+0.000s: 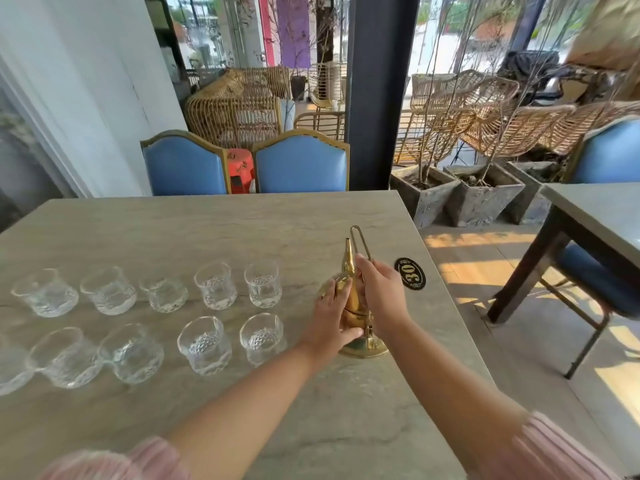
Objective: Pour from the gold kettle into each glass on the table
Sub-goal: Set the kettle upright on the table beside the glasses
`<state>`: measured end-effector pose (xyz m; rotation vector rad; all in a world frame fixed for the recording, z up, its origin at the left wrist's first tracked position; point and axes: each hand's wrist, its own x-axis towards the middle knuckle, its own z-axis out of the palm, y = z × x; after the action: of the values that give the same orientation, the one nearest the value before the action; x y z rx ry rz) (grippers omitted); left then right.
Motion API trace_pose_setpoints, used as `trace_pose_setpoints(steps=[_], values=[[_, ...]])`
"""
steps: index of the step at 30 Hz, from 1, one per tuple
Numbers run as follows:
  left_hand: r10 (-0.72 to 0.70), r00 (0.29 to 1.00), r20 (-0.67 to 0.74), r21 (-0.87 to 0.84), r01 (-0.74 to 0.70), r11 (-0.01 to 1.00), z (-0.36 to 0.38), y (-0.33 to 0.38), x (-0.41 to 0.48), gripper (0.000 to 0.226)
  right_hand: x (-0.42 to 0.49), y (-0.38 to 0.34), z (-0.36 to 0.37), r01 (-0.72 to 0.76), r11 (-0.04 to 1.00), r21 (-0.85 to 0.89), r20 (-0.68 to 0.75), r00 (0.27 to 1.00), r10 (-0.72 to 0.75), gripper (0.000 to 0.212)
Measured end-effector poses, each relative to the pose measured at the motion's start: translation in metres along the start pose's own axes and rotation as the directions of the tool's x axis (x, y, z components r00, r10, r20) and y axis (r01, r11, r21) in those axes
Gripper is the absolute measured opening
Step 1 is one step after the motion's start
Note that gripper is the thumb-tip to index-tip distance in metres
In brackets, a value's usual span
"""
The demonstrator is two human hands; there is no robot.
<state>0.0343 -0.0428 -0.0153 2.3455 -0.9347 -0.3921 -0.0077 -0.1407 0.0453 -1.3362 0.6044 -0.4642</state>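
Ten clear glasses stand in two rows of five on the left of the stone-look counter (207, 230), the nearest-left one cut off by the picture's edge. The closest to the kettle are the back-row end glass (263, 285) and the front-row end glass (262, 338). A black oval plaque marked 30 (410, 274) lies near the counter's right edge, and two blue chairs (301, 164) stand at the far side.

The gold kettle (352, 308) stands upright on its round base, right of the glasses and apart from them, between the two grips. The left grip (329, 323) cups the kettle's belly, fingers and thumb curved round it. The right grip (381, 292) is closed round the thin looped handle (360, 239), whose top rises above the fingers.
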Motion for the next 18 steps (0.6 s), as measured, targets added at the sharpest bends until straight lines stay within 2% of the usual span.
trace_pose_setpoints(steps=[9,14,18], values=[[-0.015,0.998,0.054,-0.001,0.015,1.0,0.007,-0.014,0.012,0.088,0.017,0.014,0.002,-0.035,0.999,0.012,0.009,0.999,0.035,0.033],[-0.019,0.999,0.045,0.044,0.017,0.999,0.012,-0.015,0.016,0.089,0.02,0.016,0.0,-0.023,1.0,0.016,0.035,0.999,0.022,0.034],[-0.014,0.999,0.044,0.012,0.013,1.0,0.012,-0.016,0.017,0.09,0.022,0.018,-0.003,-0.002,1.0,-0.016,0.072,0.997,0.003,0.031]])
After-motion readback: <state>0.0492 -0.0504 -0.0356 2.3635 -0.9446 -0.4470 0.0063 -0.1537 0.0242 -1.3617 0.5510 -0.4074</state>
